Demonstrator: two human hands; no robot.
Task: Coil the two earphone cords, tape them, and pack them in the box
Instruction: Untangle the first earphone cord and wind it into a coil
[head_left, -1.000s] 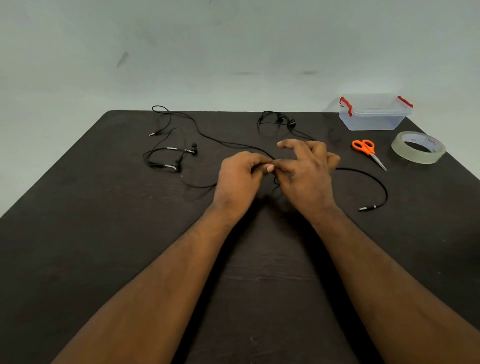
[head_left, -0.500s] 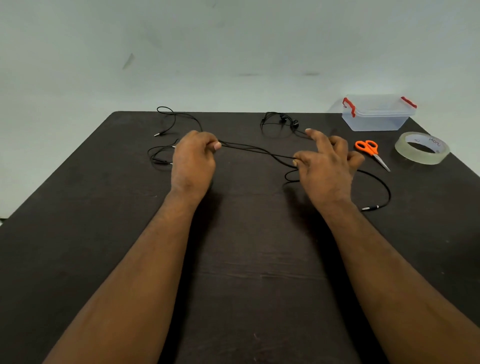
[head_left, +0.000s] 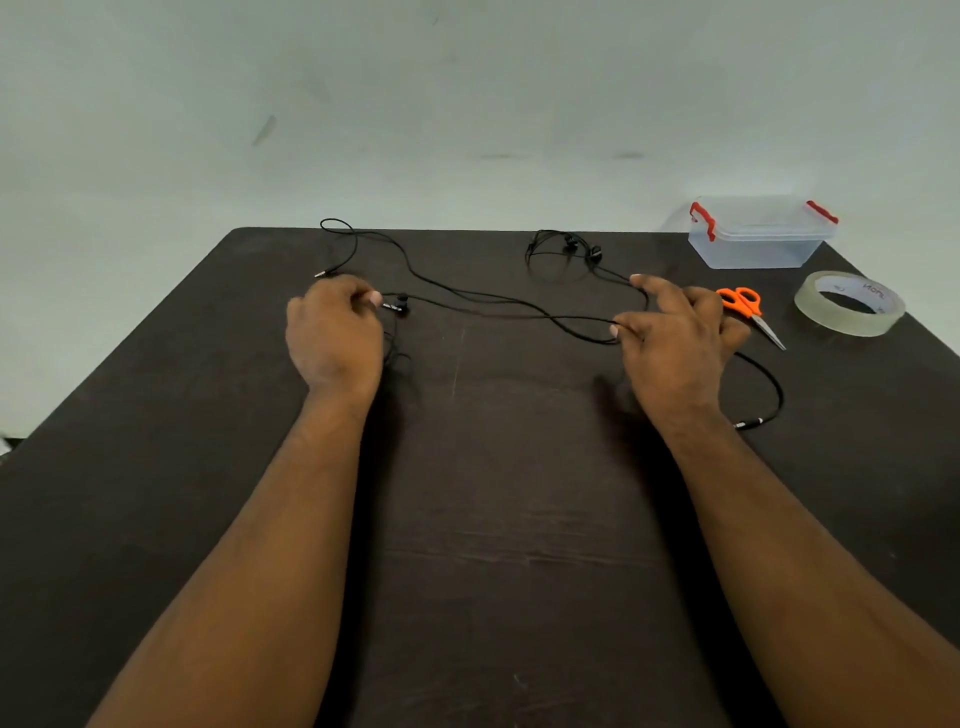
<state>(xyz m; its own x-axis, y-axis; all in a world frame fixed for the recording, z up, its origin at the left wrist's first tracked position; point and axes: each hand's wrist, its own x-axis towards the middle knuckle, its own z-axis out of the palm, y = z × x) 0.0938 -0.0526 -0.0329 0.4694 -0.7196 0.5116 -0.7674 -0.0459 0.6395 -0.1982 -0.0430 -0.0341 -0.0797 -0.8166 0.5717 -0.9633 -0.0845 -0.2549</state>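
Two black earphone cords lie tangled across the far half of a dark table (head_left: 467, 519). My left hand (head_left: 335, 332) pinches one cord (head_left: 467, 299) near its earbuds (head_left: 399, 304) at the left. That cord runs right to my right hand (head_left: 670, 343), which pinches it between thumb and fingers, forefinger raised. The second cord's earbuds (head_left: 582, 247) lie at the far middle; a plug end (head_left: 748, 423) curls out to the right of my right wrist. A clear box with red latches (head_left: 758, 234), lid on, stands at the far right corner.
Orange-handled scissors (head_left: 745, 306) lie just right of my right hand. A roll of clear tape (head_left: 849, 304) sits beyond them near the right edge. Another plug (head_left: 322, 273) lies at the far left, behind my left hand.
My hands were together at the table's middle a second ago. They have drawn apart, the left going far left with the cord, stretching it out between them.
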